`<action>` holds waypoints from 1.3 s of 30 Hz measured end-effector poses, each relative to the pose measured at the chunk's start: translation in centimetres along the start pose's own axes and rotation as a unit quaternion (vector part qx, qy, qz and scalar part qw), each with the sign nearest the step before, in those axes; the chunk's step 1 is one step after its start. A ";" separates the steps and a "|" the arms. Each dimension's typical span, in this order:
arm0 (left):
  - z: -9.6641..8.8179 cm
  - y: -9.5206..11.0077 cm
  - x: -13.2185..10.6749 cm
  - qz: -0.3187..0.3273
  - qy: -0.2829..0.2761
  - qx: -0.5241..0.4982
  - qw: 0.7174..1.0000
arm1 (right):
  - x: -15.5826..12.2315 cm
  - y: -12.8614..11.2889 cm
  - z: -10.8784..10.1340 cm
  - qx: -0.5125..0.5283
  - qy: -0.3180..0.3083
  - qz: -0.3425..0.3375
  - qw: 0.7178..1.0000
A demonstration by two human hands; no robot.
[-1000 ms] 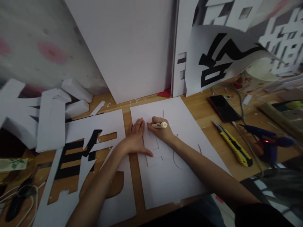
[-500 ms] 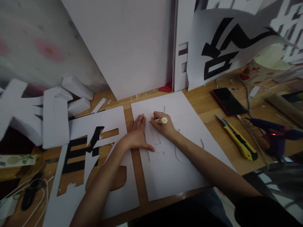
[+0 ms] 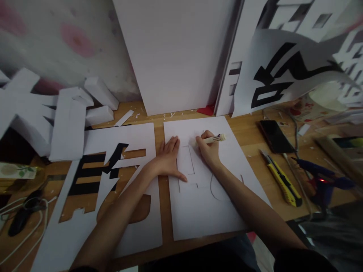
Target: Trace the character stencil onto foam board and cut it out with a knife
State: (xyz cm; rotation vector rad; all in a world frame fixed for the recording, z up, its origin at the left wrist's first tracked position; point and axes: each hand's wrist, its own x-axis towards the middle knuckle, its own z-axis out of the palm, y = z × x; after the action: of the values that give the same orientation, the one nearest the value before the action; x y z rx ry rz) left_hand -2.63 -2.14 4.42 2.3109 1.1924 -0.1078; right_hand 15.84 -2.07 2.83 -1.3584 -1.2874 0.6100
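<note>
A white sheet lies on the wooden table with thin pen lines drawn on it, some straight and one curved. My left hand rests on the sheet's left edge, fingers apart and flat, thumb stretched to the right. In my right hand is a pale multicolour pen, its top pointing right; the tip is hidden by my fingers or blurred. To the left, partly under my left forearm, is a white board with cut-out character shapes; black strokes show at its openings.
A yellow utility knife, a phone and a blue glue gun with a red light lie at the right. White foam pieces are heaped at the left. A large white panel leans at the back beside a printed sheet.
My right hand has moved right over the sheet, and the pen now tilts to the right. A line shows where the hand was. The left hand stays flat; the view has shifted slightly.
</note>
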 end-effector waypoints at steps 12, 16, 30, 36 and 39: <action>0.3 -0.3 -0.2 0.025 0.015 -0.008 1.000 | -1.4 -0.6 1.4 -0.133 -0.042 -0.076 0.987; 0.6 -0.5 -0.1 0.032 0.034 -0.007 0.999 | -1.5 -0.6 1.6 -0.157 -0.034 -0.089 0.983; 1.3 -0.8 0.1 0.055 0.064 -0.010 0.996 | -1.7 -0.1 1.6 -0.271 -0.058 -0.141 0.950; 1.4 -0.6 0.1 0.053 0.070 -0.009 0.996 | -1.2 -1.4 1.8 -0.363 -0.106 -0.153 0.913; 1.1 -0.6 -0.1 0.047 0.064 -0.009 0.997 | -0.6 -2.7 2.4 -0.410 -0.155 -0.147 0.887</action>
State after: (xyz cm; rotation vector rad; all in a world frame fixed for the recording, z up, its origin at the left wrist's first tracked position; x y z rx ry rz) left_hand -2.96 -2.44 3.30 2.3828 1.1382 0.0856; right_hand 12.61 -2.27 4.48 -1.7147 -2.1117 0.0360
